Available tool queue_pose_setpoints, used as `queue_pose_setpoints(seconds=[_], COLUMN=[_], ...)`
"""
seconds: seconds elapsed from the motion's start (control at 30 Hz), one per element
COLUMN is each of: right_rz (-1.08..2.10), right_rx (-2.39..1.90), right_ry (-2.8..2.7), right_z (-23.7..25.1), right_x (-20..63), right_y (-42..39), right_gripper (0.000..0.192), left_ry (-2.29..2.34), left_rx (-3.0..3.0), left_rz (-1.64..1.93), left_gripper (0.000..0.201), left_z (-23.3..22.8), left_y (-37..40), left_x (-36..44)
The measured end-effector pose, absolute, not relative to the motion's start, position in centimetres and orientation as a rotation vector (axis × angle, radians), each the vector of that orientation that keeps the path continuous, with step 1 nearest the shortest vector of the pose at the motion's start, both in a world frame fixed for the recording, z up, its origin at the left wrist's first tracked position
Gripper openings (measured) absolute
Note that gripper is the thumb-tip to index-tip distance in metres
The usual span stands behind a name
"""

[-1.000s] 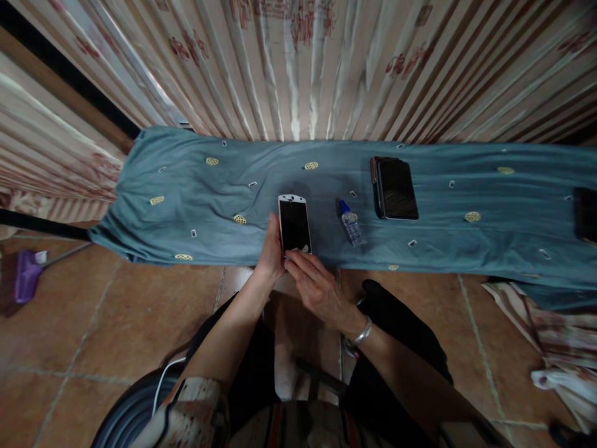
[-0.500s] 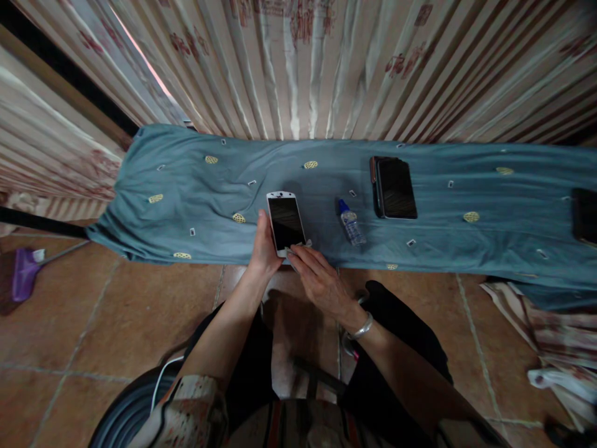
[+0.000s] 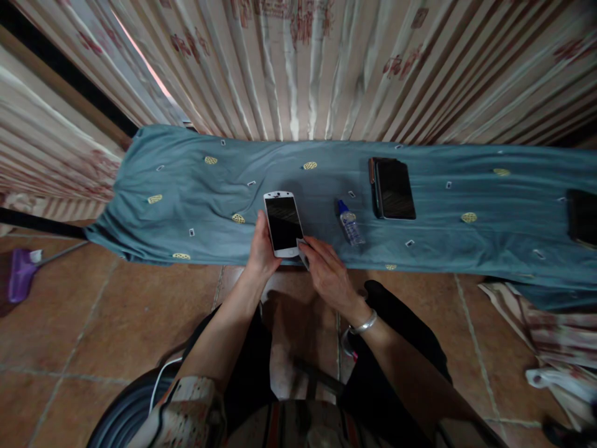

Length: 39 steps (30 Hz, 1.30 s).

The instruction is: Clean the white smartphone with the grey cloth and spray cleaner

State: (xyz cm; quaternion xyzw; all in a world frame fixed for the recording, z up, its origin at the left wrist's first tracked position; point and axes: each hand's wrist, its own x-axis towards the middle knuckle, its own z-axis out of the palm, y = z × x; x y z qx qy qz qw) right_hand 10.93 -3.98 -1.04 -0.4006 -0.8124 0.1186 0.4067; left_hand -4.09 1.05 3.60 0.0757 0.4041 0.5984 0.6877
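A teal cloth (image 3: 186,186) covers the long surface by the curtain (image 3: 298,62). Near its front edge lies the white phone (image 3: 282,223) — left hand (image 3: 261,249) clamped on its side, right hand (image 3: 326,270) pinching a small wipe (image 3: 303,247) at its lower corner — a bottle (image 3: 349,223) just beside.

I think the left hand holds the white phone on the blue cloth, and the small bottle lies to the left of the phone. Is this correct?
Not quite. In the head view the small bottle lies to the right of the white phone, not left. The left hand does hold the phone on the blue cloth.
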Motion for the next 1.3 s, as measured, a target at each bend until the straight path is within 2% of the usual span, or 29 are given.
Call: queue_pose_setpoints(seconds=[0.43,1.3], right_rz=[0.419,0.367], right_rx=[-1.117,-1.207], right_ry=[-1.96,-1.91], right_z=[-1.6,-1.9], right_x=[11.7,12.4], right_y=[-3.0,-0.3], right_gripper=[0.046,0.043], left_ry=[0.896,0.888], left_rx=[0.119,0.127], left_rz=[1.197,1.135], left_gripper=[0.05,0.048], left_z=[3.7,3.5], left_y=[0.3,-0.5], left_x=[-3.1,-2.0])
